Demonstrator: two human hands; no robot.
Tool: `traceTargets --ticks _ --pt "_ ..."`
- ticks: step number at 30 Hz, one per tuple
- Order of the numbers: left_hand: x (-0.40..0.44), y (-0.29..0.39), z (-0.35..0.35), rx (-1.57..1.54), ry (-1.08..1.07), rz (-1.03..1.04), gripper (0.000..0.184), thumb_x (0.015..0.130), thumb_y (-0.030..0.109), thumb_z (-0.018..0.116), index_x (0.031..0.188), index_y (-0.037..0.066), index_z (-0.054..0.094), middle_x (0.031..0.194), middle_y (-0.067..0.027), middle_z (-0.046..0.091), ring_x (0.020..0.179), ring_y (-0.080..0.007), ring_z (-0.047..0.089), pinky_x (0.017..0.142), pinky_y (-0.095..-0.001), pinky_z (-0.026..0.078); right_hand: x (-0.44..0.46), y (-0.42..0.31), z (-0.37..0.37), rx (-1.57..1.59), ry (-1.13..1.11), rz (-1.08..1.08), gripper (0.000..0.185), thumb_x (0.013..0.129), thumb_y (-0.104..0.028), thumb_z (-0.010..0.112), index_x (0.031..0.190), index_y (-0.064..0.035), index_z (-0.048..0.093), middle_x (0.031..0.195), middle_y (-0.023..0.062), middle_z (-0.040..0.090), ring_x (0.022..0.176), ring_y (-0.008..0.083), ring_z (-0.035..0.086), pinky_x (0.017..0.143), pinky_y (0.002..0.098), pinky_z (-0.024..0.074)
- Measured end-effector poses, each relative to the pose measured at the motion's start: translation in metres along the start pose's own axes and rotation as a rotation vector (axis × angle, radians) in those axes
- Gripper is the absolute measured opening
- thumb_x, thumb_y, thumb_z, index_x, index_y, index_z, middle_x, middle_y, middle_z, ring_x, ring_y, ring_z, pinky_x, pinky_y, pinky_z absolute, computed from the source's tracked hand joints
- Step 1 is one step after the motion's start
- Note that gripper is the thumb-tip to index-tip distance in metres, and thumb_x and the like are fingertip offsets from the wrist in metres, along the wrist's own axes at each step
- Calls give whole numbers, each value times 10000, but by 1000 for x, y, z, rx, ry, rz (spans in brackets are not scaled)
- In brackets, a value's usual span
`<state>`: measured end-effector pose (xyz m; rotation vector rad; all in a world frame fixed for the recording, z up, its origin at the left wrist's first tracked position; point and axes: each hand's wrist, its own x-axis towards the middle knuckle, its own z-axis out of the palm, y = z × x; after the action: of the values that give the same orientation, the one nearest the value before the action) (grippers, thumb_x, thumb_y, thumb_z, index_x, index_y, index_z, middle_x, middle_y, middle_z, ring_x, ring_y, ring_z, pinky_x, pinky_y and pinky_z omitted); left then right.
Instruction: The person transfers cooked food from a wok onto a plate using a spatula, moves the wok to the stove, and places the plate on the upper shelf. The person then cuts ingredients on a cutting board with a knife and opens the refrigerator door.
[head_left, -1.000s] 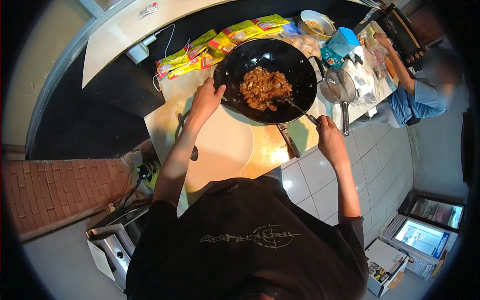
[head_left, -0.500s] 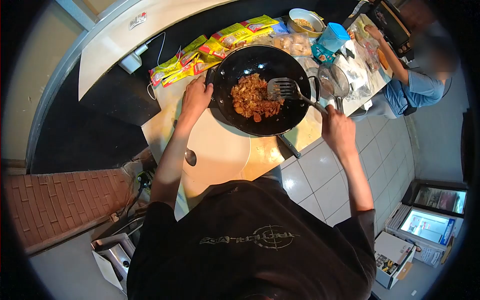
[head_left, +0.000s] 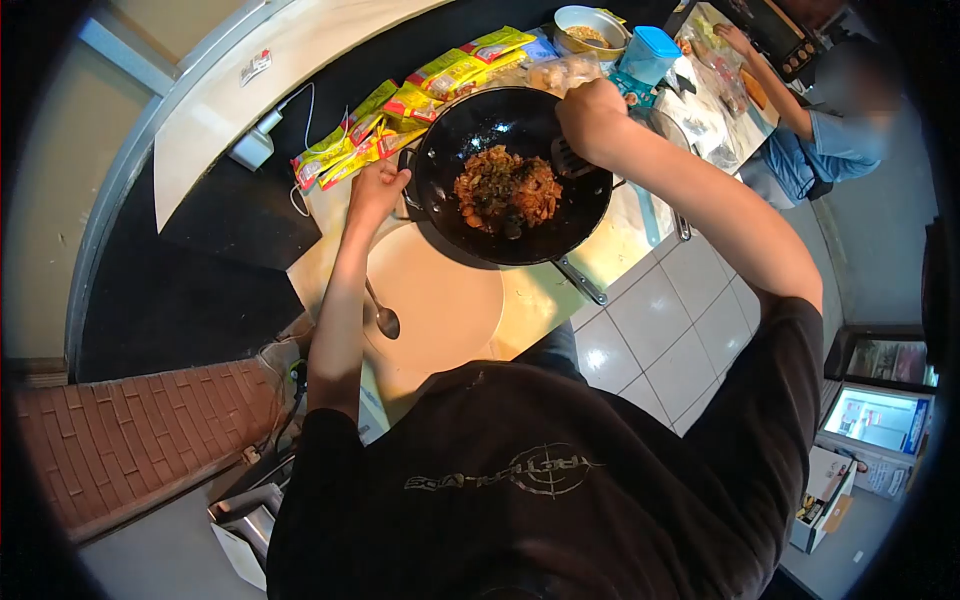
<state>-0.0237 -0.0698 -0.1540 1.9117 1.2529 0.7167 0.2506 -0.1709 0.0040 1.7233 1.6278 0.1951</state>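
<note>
A black wok (head_left: 510,250) holds a mound of reddish-brown chopped food (head_left: 507,190), darker in its middle. My left hand (head_left: 376,192) is closed at the wok's left loop handle, the thumb resting against it. Over the wok's right rim, my right hand (head_left: 595,122) is wrapped round a slotted turner (head_left: 568,158). The turner's head points down inside the wok, and my fist hides its handle. In front of the wok lies a large round pale board or plate (head_left: 440,310), with a metal spoon (head_left: 387,321) near its left edge.
Several yellow-green packets (head_left: 440,75) line the table's back. Behind the wok stand a bowl (head_left: 590,32), a blue-lidded container (head_left: 652,55) and bagged food (head_left: 565,72). A dark handle (head_left: 580,283) juts past the front edge. Another person (head_left: 850,140) reaches across the table at right.
My right hand has swung up and left over the wok's rim, tipping the turner upright. The food's middle looks darker and more spread. The whole view has shifted slightly.
</note>
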Motion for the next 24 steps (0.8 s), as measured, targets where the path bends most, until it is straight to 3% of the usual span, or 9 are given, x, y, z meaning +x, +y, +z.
traceTargets --ticks 7,10,13,15,19,22,24 --pt "-8 -2 -3 33 -17 -83 242 791 214 703 815 -13 624 737 -97 654 679 -160 622 637 -294 486 23 14 48 283 -14 -164 263 777 -297 671 933 -89 709 963 125 685 936 279 652 741 390 529" --pt "-10 7 -2 -30 -12 -81 255 785 222 704 818 -18 625 732 -109 653 675 -185 635 640 -309 495 22 16 71 533 77 -238 308 781 -347 659 826 -45 699 818 169 669 826 326 649 717 406 511" --pt "-12 16 -2 -12 11 -49 233 793 203 698 810 -15 621 727 -109 653 666 -182 631 632 -309 496 8 7 70 560 65 -198 329 804 -388 644 822 -65 705 804 160 666 801 320 646 720 408 502" --pt "-10 15 -2 -48 13 -16 212 799 182 693 797 -14 613 720 -108 651 656 -174 625 632 -304 496 1 3 65 615 -36 -96 317 800 -396 655 916 -105 705 909 149 674 908 307 642 776 395 515" --pt "-14 17 -3 -49 -11 -28 208 799 175 694 794 -14 606 718 -106 650 650 -166 621 632 -298 495 1 -6 82 696 -73 -52 345 801 -426 650 901 -101 708 883 149 676 905 309 643 779 390 513" --pt "-15 18 -2 -69 -2 -26 213 798 179 696 796 -13 604 719 -102 648 646 -160 613 631 -291 492 -3 -14 95 768 22 -27 359 799 -435 652 911 -99 712 877 151 678 898 308 646 783 389 512" --pt "-14 15 -2 -81 -21 -26 225 797 188 700 793 -10 595 718 -94 642 646 -156 606 630 -286 488 -6 -19 100 854 112 -14 345 812 -409 653 816 -70 715 766 140 667 813 297 644 743 371 495"
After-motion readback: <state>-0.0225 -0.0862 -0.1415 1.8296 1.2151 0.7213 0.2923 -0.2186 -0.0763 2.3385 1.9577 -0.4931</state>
